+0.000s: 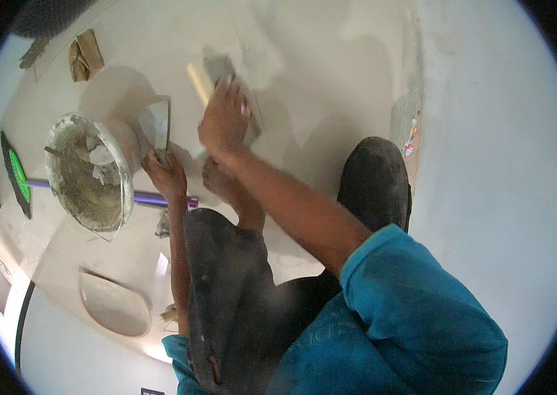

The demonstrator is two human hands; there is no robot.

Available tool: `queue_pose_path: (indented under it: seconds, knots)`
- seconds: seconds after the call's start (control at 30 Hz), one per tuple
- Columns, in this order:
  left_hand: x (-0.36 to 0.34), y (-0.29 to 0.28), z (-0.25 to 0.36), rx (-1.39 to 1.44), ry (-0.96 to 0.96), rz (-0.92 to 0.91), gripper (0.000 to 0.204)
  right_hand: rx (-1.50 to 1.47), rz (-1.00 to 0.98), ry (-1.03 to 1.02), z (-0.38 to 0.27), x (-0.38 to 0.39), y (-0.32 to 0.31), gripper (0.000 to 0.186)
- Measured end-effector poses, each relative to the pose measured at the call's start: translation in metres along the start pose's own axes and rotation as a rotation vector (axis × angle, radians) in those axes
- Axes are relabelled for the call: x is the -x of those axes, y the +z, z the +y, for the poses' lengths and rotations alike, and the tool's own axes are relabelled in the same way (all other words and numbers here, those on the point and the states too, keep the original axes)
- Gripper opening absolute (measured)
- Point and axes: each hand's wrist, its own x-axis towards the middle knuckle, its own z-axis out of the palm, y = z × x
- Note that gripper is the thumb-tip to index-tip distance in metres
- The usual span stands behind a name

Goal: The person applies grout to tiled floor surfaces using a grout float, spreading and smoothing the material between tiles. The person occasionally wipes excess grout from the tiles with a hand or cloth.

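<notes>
My left hand is closed around a putty knife, its flat grey blade angled up beside the bucket. Further right, my right hand grips a trowel-like tool low over the pale floor. Motion blurs that tool; a pale, wood-coloured bar and a dark grey flat part show, while the fingers cover the rest. Left of my left hand stands a white bucket, its inside coated with greyish mix and a stick-like thing leaning in it. My bare foot rests just below my right hand.
A broom with a green and black head lies behind the bucket, its purple handle passing the bucket. A brown cardboard piece lies at far left. A pale curved panel sits lower left. A wall rises along the right.
</notes>
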Motion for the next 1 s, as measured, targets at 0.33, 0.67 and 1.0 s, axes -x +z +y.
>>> queue_pose_path:
  seconds: [0.33,0.67,1.0]
  knots:
    - [-0.007,0.002,0.005,-0.028,-0.079,-0.103,0.05,0.102,0.369,-0.021,0.01,-0.021,0.063,0.058]
    - [0.003,0.006,-0.029,-0.107,0.071,-0.064,0.048,0.107,0.126,-0.228,0.031,-0.001,0.009,0.073]
    - [0.001,0.01,-0.035,-0.078,-0.023,-0.075,0.052,0.292,0.036,-0.222,0.062,-0.112,-0.017,0.063]
